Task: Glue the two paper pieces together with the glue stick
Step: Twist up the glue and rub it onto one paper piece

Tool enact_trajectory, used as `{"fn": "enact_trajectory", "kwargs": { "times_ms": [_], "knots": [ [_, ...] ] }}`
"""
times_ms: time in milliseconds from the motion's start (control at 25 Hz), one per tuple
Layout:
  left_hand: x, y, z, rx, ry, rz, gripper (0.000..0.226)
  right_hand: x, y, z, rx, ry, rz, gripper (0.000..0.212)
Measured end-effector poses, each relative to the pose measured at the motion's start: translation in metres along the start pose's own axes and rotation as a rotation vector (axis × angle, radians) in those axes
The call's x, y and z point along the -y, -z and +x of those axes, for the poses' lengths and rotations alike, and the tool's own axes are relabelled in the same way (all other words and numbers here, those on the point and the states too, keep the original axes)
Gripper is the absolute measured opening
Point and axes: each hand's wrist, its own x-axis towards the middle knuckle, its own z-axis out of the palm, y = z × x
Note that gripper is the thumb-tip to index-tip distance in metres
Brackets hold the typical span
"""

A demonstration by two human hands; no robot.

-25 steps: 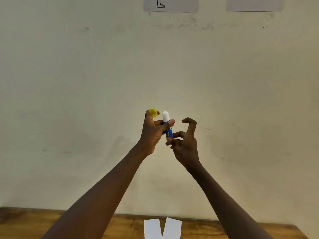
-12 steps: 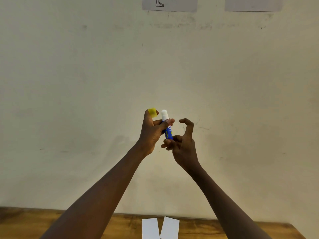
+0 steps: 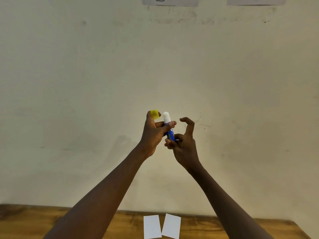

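Note:
I hold a blue glue stick (image 3: 170, 131) upright in front of the wall, its white glue tip exposed. My left hand (image 3: 154, 133) grips the barrel and also pinches the yellow cap (image 3: 154, 114) at the fingertips. My right hand (image 3: 183, 144) pinches the bottom end of the glue stick, with the index finger curled free above. Two white paper pieces (image 3: 151, 226) (image 3: 171, 225) lie side by side on the wooden table (image 3: 34, 223), far below both hands.
A plain cream wall fills most of the view. Two sheets (image 3: 170, 1) (image 3: 255, 1) hang on it at the top edge. The table's back edge meets the wall, and its right corner shows at the lower right.
Both hands and the glue stick stay in nearly the same place. The right fingers have shifted slightly around the base of the stick.

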Motion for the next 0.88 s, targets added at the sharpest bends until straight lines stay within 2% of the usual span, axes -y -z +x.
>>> {"fn": "enact_trajectory", "kwargs": {
  "times_ms": [200,480,600,720,800,880],
  "knots": [
    [0.026,0.004,-0.011,0.055,0.089,-0.070,0.038,-0.021,-0.002,-0.012,0.163,-0.055,0.145,0.059],
    [0.092,0.007,-0.035,0.106,0.295,-0.108,0.041,-0.081,-0.019,-0.051,0.180,0.022,-0.014,0.041],
    [0.136,0.012,-0.049,0.132,0.438,-0.115,0.046,-0.123,-0.035,-0.073,0.175,-0.046,-0.016,0.033],
    [0.186,0.021,-0.069,0.072,0.550,-0.138,0.040,-0.163,-0.052,-0.097,0.197,-0.121,-0.026,0.031],
    [0.227,0.032,-0.083,0.021,0.634,-0.052,0.038,-0.196,-0.065,-0.114,0.211,-0.218,-0.028,0.027],
    [0.268,0.045,-0.098,0.013,0.697,0.139,0.041,-0.227,-0.078,-0.132,0.222,-0.323,-0.045,0.023]
  ]
}}
